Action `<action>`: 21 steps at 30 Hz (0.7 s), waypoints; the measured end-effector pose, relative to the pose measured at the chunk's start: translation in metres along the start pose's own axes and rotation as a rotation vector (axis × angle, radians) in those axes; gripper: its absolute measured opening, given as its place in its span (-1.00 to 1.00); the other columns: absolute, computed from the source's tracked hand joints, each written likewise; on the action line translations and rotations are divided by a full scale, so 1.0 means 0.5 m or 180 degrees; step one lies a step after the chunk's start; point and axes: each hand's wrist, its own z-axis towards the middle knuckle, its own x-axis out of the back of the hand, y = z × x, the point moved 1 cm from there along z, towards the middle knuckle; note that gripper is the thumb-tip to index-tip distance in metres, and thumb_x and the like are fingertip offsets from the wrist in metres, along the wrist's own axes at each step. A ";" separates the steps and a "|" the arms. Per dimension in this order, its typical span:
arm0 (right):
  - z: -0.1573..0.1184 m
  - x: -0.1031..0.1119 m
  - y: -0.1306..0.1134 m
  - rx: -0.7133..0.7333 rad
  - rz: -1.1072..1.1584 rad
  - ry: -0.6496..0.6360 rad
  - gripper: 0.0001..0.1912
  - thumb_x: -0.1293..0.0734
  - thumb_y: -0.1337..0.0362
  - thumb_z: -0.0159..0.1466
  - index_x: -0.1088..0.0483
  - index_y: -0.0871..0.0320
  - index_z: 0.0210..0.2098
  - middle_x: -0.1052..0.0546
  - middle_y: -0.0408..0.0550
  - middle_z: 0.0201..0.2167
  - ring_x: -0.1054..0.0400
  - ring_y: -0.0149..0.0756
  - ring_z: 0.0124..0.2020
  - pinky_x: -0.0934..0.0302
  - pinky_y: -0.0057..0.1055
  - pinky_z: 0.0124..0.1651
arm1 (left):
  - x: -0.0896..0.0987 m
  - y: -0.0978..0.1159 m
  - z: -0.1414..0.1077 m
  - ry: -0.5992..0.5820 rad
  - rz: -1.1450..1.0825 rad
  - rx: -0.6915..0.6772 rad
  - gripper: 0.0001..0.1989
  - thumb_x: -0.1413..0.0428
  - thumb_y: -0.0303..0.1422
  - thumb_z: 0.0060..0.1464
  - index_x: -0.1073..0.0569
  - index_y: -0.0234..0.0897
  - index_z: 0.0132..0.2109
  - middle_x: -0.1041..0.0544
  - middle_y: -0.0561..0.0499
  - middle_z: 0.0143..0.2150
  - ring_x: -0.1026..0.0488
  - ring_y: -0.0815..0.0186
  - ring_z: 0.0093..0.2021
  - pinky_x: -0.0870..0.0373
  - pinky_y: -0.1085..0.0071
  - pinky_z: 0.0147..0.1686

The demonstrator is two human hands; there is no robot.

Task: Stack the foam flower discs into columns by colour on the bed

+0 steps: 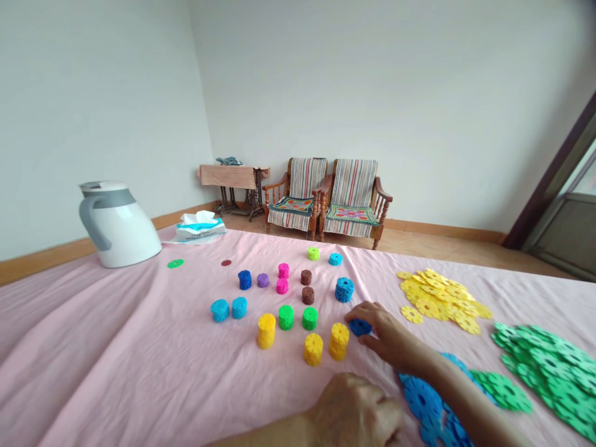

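Observation:
My right hand reaches in from the right, its thumb and fingers closed around a dark blue notched plastic disc at the table. Whether more discs lie beneath it is hard to see. My left hand is low in front, back upward with fingers curled; its fingertips are hidden. Beside it lies a loose pile of blue discs, partly behind my right forearm. Just left of my right hand stand a yellow stack and another yellow stack. Beyond it is a blue stack.
More small stacks, including a green one and a light blue one, stand mid-table. Yellow discs and green discs are heaped at right. A white jug and tissue pack stand at left on the pink cloth.

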 end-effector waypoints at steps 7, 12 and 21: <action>0.002 -0.008 0.008 -0.0040 0.0058 0.0126 -0.55 -0.25 0.50 0.01 -0.43 0.16 -0.09 -0.49 0.04 -0.13 -0.31 -0.16 -0.05 -0.14 -0.21 0.07 | 0.002 -0.001 -0.006 0.0108 0.0114 -0.0024 -0.80 -0.18 -0.23 0.03 -0.41 -0.26 -0.41 -0.49 0.12 -0.51 -0.44 0.36 -0.52 -0.26 0.48 -0.54; -0.022 0.020 0.009 -0.0261 -0.0050 0.0359 -0.55 -0.27 0.47 0.03 -0.41 0.12 -0.08 -0.48 0.03 -0.11 -0.32 -0.17 -0.04 -0.18 -0.24 0.02 | 0.011 0.003 -0.010 0.0054 0.0117 -0.0068 -0.81 -0.14 -0.25 0.06 -0.38 -0.26 -0.40 -0.50 0.11 -0.48 -0.44 0.35 -0.50 -0.29 0.47 -0.50; -0.117 0.088 0.039 -0.1163 -0.0092 -0.0044 -0.85 -0.34 0.39 -0.02 -0.43 0.09 -0.42 -0.51 -0.13 -0.45 -0.36 -0.32 -0.40 -0.16 -0.44 -0.34 | 0.056 0.016 -0.009 -0.0003 0.0019 -0.0036 -0.84 -0.14 -0.32 0.05 -0.35 -0.28 -0.40 -0.48 0.10 -0.47 -0.42 0.36 -0.48 -0.27 0.48 -0.48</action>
